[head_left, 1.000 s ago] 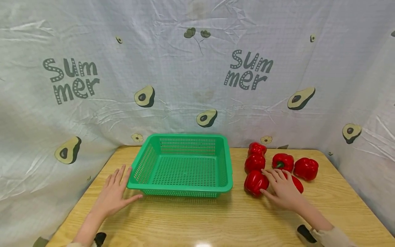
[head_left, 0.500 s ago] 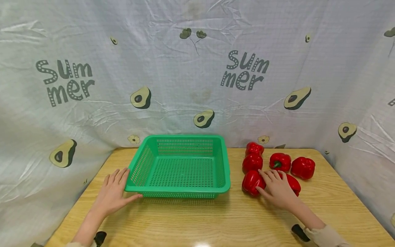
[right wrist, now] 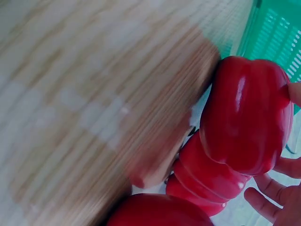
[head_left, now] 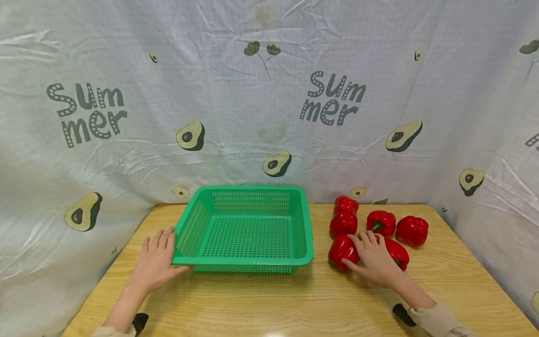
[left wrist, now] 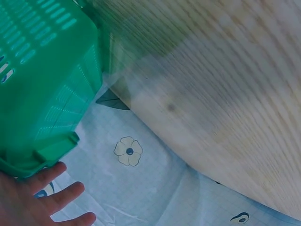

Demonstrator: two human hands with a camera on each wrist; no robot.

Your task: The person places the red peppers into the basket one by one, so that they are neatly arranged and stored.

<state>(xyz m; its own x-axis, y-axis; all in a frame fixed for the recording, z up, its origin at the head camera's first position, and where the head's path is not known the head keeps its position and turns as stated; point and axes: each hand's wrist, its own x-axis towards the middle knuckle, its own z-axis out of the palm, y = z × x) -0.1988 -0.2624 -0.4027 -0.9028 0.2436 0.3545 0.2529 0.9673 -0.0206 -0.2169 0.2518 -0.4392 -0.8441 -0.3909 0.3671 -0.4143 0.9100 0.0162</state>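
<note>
A green plastic basket (head_left: 242, 260) stands empty in the middle of the wooden table. My left hand (head_left: 162, 255) lies flat beside its front left corner, fingers straight, thumb against the base of the rim; the left wrist view shows the spread fingers (left wrist: 51, 197) by the basket (left wrist: 42, 84) corner. Several red bell peppers lie to the right. My right hand (head_left: 358, 252) grips the nearest red pepper (head_left: 338, 250), fingers over its top and thumb on its near side. In the right wrist view that pepper (right wrist: 244, 113) sits between thumb and fingers (right wrist: 268, 202).
Other red peppers lie behind and right of the held one: (head_left: 346, 204), (head_left: 343, 223), (head_left: 381, 223), (head_left: 411, 230), and one under my palm (head_left: 400, 255). An avocado-print cloth (head_left: 269, 117) closes in the back and both sides. Bare table (head_left: 269, 304) runs along the front.
My left hand has slid right until it touches the basket's corner. My right hand has settled further over the nearest pepper, thumb wrapping its near side.
</note>
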